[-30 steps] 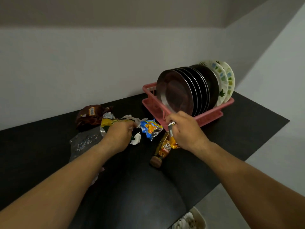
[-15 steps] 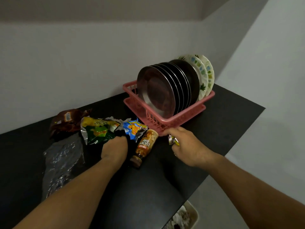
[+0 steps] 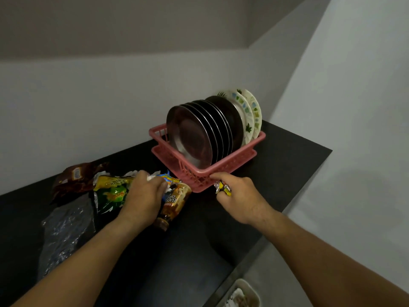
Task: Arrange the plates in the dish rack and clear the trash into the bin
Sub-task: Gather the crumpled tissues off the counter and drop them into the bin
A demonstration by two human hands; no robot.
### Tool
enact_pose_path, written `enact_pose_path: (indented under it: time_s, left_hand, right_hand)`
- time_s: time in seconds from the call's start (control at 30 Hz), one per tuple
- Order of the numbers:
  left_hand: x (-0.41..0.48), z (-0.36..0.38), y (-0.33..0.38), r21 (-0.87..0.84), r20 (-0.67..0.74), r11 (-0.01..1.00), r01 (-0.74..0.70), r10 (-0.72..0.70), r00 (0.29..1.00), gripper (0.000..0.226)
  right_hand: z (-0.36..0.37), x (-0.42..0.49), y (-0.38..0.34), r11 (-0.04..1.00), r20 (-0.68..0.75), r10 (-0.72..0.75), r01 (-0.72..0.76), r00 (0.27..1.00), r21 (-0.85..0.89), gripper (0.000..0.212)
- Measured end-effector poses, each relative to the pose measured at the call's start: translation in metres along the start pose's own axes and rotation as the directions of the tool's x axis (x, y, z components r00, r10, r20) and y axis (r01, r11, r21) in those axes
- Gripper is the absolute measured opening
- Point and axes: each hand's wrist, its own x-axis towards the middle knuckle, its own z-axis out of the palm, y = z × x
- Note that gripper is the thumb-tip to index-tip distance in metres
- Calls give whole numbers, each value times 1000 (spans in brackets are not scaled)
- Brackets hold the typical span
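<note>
While the left hand [image 3: 146, 196] presses down on a heap of crumpled wrappers, fingers curled over a white tissue [image 3: 152, 177] and a green and yellow foil snack bag [image 3: 110, 193], the right hand [image 3: 238, 197] pinches a small crinkled yellow and silver sweet wrapper [image 3: 222, 188] just beside the pink plastic dish rack [image 3: 205, 173]. The heap may scatter if gathered in one grab: foil is slippery, and the brown plastic bottle [image 3: 174, 202] lying against it could roll across the black counter [image 3: 287, 165]. The right knuckles sit near the rack's corner, so a careless lift might nudge it. The steel and patterned plates [image 3: 192, 134] stand upright in the rack. The pale bin [image 3: 241, 295] waits below the counter's edge.
</note>
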Motion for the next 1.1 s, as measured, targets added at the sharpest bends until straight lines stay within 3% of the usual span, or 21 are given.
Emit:
enact_pose_path:
  time_s: [0.13,0.33,0.47,0.53,0.6,0.67,0.8,0.93,1.03,1.1]
  left_hand:
    - [-5,-1,46,-184,-138,982,-41,16,990,27]
    - [-11,21,119,-170,-189,983,-74,41,981,38]
    - [-14,37,176,-214,-45,975,-61,52,998,25]
    - [-16,48,197,-277,29,961,-3,11,1000,10]
    - [-21,63,212,-299,61,953,46,-29,998,22]
    - [-28,78,225,-278,59,959,61,-47,997,28]
    - [-50,108,251,-198,229,974,114,-67,971,7]
    - [-69,139,260,-183,379,979,91,-16,925,25]
    - [-83,168,253,-168,499,979,116,-17,866,39]
    - [-92,192,242,-132,541,984,116,-26,841,44]
  right_hand:
    - [-22,-14,10,1000,-75,1,1,997,24,16]
    - [-75,-37,39,994,-129,9,-23,992,-109,37]
    - [-115,-54,62,989,-152,-22,-1,988,-149,30]
    - [-132,-65,76,995,-84,5,-13,996,-97,25]
    - [-144,-77,94,995,46,52,-48,998,-85,38]
    - [-153,-88,114,992,83,62,-52,995,-118,42]
    - [-165,-105,153,994,109,109,-109,988,-6,33]
    - [-163,-123,182,935,248,283,-324,926,143,28]
    - [-148,-132,203,909,184,377,-401,908,113,15]
    - [-132,-136,224,925,102,379,-381,920,5,20]
